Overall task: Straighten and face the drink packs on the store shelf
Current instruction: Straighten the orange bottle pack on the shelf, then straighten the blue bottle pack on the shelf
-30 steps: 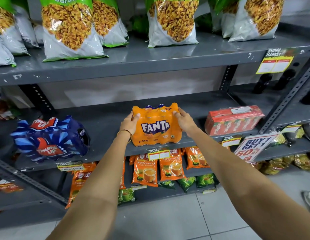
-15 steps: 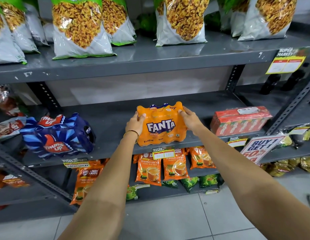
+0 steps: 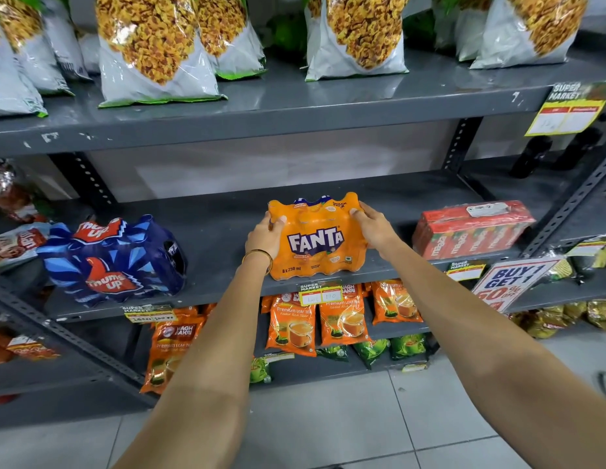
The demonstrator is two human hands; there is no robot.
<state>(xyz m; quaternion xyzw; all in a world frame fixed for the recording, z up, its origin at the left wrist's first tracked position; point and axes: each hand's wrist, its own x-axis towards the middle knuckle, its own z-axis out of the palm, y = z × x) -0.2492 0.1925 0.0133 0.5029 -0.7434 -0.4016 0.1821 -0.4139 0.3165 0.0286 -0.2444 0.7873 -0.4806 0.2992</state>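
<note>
An orange Fanta pack stands at the front edge of the grey middle shelf, its label facing me. My left hand grips its upper left corner and my right hand grips its upper right corner. To the left sits a blue Thums Up pack, turned at an angle. On the right lies a red Maaza pack, flat and slightly skewed.
Snack bags fill the top shelf. Orange tea pouches hang below the middle shelf. A "Buy 1 Get 1" sign sticks out at the right. Grey slotted uprights frame the bay. Tiled floor lies beneath.
Both hands stay on the Fanta pack, which holds its spot at the shelf front. The view has shifted slightly, so everything sits a little further right and lower.
</note>
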